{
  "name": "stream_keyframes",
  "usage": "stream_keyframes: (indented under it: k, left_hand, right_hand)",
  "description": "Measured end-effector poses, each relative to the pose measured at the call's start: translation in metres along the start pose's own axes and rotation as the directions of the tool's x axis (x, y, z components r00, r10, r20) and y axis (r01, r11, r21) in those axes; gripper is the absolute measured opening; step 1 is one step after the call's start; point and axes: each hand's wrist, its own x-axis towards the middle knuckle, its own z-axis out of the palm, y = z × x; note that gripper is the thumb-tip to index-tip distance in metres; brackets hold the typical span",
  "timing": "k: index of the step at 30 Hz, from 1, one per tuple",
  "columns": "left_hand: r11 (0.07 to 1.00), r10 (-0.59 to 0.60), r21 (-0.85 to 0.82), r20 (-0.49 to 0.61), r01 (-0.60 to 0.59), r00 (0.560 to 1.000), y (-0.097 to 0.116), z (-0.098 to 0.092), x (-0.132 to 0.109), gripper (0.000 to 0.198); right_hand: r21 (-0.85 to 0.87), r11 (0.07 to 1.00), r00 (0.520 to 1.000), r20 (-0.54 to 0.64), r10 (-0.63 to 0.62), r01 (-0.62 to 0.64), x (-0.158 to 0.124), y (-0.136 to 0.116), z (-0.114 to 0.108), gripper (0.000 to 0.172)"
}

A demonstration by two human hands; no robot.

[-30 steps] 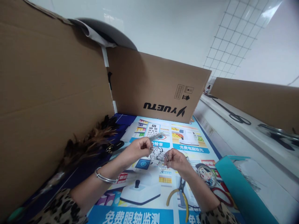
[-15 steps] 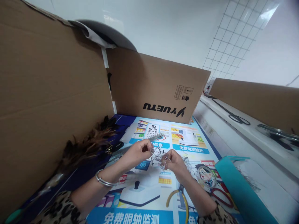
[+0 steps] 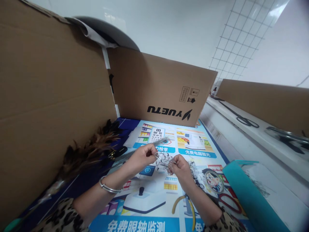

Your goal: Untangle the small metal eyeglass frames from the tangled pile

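Note:
Between my two hands hangs a tangle of thin silvery wire [image 3: 163, 162], bent into loops with small dark beads or bits on it. My left hand [image 3: 144, 155] pinches its left side between thumb and fingers. At the right side my right hand [image 3: 180, 166] pinches it too, fingertips closed on the loops. Behind my left hand a bundle of straight thin wires [image 3: 158, 141] lies on the printed mat [image 3: 145, 206]. Yellow-handled pliers [image 3: 185, 206] lie below my right wrist, their jaws partly covered by my forearm. More looped wire [image 3: 193, 169] lies just beyond my right hand.
Cardboard walls [image 3: 164, 87] stand behind and at left. Brown feathers [image 3: 89, 149] lie along the left side. At right are a round clear dish [image 3: 213, 181], red-handled scissors [image 3: 229, 203] and a teal box [image 3: 253, 199] holding wire pieces. Black scissors [image 3: 247, 120] rest on the white ledge.
Both hands stay almost in place, still pinching the wire tangle. The tangle has turned slightly between the fingers, and the view has shifted a little.

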Motion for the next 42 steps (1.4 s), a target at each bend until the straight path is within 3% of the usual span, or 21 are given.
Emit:
stream_keyframes:
  k: [5,13,22,32,37,42]
  left_hand:
    - [0.999,0.023,0.047,0.007,-0.023,1.0,-0.001,-0.003,0.0,0.01]
    - [0.999,0.01,0.034,0.008,-0.01,1.0,0.001,-0.002,-0.001,0.011]
    - [0.998,-0.019,-0.052,0.046,0.021,0.999,0.005,0.004,-0.004,0.013]
    - [0.996,-0.025,-0.084,0.04,0.028,0.999,0.004,0.006,-0.003,0.012]
    - [0.995,-0.025,-0.093,0.042,0.028,0.999,0.002,0.009,-0.004,0.012]
    - [0.992,-0.031,-0.118,0.055,0.038,0.998,-0.005,0.01,-0.003,0.011]
  right_hand:
    - [-0.038,0.999,0.999,-0.017,-0.034,0.033,-0.001,-0.002,-0.003,0.016]
    - [0.037,0.995,0.994,-0.061,-0.086,0.088,0.0,-0.008,-0.004,0.019]
    - [0.05,0.996,0.99,0.114,-0.085,0.08,0.0,-0.014,0.0,0.032]
    - [0.15,0.989,0.997,0.082,-0.008,-0.004,-0.004,-0.013,0.007,0.033]
    - [0.143,0.988,0.992,0.122,0.034,-0.051,-0.006,-0.011,0.012,0.033]
    - [0.217,0.973,0.99,0.135,0.042,-0.071,-0.006,-0.006,0.013,0.046]
